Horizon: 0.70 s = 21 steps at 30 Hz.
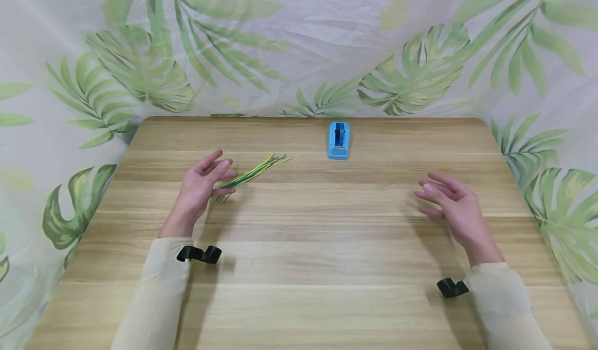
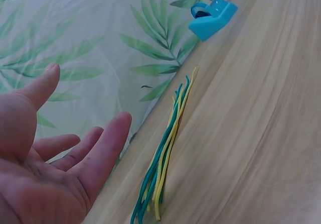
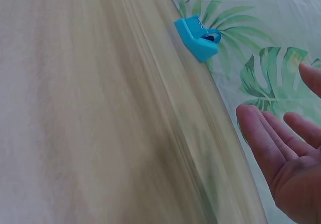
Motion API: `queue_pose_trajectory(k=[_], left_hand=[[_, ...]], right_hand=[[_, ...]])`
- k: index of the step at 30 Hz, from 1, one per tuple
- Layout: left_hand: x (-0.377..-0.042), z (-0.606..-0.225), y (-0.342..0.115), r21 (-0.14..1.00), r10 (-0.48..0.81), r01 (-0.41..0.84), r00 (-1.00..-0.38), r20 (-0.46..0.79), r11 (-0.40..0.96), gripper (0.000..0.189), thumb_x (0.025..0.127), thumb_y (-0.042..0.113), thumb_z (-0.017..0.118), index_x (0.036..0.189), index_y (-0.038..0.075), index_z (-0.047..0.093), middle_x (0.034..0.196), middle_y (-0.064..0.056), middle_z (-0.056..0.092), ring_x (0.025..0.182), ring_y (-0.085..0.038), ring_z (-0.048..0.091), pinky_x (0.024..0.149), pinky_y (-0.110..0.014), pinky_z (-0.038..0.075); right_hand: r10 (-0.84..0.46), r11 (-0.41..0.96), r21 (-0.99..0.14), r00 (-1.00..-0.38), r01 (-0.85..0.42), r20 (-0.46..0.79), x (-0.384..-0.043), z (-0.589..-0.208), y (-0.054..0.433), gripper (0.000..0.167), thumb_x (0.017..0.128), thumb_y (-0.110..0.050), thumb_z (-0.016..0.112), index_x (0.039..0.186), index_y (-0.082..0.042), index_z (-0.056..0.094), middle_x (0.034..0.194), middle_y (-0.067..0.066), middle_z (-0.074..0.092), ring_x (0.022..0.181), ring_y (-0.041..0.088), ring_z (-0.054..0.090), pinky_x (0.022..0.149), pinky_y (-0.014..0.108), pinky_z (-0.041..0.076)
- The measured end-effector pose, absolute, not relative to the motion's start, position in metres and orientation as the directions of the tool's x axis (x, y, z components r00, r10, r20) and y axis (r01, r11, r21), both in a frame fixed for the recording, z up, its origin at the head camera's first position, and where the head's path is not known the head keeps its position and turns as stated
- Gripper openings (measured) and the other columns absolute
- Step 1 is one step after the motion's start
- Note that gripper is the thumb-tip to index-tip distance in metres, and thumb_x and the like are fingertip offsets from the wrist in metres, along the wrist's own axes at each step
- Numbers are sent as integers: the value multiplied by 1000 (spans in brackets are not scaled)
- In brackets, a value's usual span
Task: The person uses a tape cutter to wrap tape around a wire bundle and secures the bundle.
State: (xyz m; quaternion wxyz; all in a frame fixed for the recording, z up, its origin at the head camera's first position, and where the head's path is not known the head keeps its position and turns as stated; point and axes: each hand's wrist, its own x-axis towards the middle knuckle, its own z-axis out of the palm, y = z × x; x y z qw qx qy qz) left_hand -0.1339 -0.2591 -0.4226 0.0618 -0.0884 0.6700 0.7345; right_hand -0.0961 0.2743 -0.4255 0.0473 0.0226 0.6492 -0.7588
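Observation:
A loose bundle of thin green and yellow wires [image 1: 254, 173] lies slantwise on the table, left of the middle. My left hand [image 1: 201, 184] hovers over the near end of the bundle with relaxed fingers, holding nothing. In the left wrist view the wires [image 2: 165, 143] lie apart from that hand [image 2: 65, 153]. Toward the back of the table stands a blue tape dispenser [image 1: 338, 140]. On the right side my right hand [image 1: 455, 207] is held above the wood, fingers loosely extended around nothing. The dispenser [image 3: 198, 38] also shows in the right wrist view, beyond the right hand's fingertips.
The wood-grain table [image 1: 308, 256] has rounded back corners. Behind it and along both sides hangs a pale cloth [image 1: 317, 38] printed with green leaves. Black camera mounts [image 1: 201, 254] sit on both sleeves.

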Motion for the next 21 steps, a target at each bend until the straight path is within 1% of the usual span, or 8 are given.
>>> queue_pose_trajectory(k=[2,6,9,11,15,18,21], left_hand=[[-137,-423,-260,975,-21,-213,-976,-215,-67,75,95,28,71,157,7,33,145,-23,46,113,-29,65,79,-45,57],[-143,-423,-262,977,-18,-214,-977,-214,8,75,95,30,72,155,4,34,132,-13,53,106,-24,67,78,-46,57],[-145,-421,-266,974,-20,-214,-977,-213,70,75,96,31,71,154,1,35,127,-9,55,102,-20,67,79,-47,57],[-146,-420,-268,970,-16,-216,-976,-216,116,74,96,32,70,154,1,36,127,-9,55,103,-20,66,80,-47,57],[-148,-418,-273,958,-3,-215,-976,-218,191,72,96,33,70,153,2,38,129,-11,54,102,-20,67,80,-47,57],[-151,-420,-278,949,9,-207,-976,-215,238,69,97,30,69,152,1,40,131,-15,54,99,-19,69,76,-45,59],[-152,-421,-282,929,14,-203,-976,-217,309,65,97,28,70,150,1,44,132,-18,56,98,-18,68,72,-41,60]], right_hand=[[-45,-145,-984,-994,104,-99,-100,-425,272,36,96,-8,69,130,-8,59,116,3,71,97,18,72,73,39,58],[-49,-132,-985,-993,111,-105,-107,-424,266,38,96,-10,70,132,-8,59,117,3,71,97,17,72,74,38,58],[-53,-127,-985,-992,121,-115,-112,-423,261,41,95,-12,71,133,-7,58,118,4,71,98,18,72,75,38,58],[-56,-123,-984,-991,131,-125,-115,-421,258,44,95,-13,72,136,-6,57,118,5,70,99,18,72,76,39,58],[-48,-74,-985,-987,158,-155,-121,-419,253,53,94,-20,73,140,-4,53,121,6,69,101,18,71,78,39,58],[-41,-40,-983,-984,177,-175,-126,-417,249,57,94,-24,73,143,-5,51,123,6,68,103,19,70,78,38,58],[-55,-66,-980,-981,190,-186,-131,-416,246,60,93,-23,74,145,-4,49,124,7,67,105,20,70,78,37,58]])
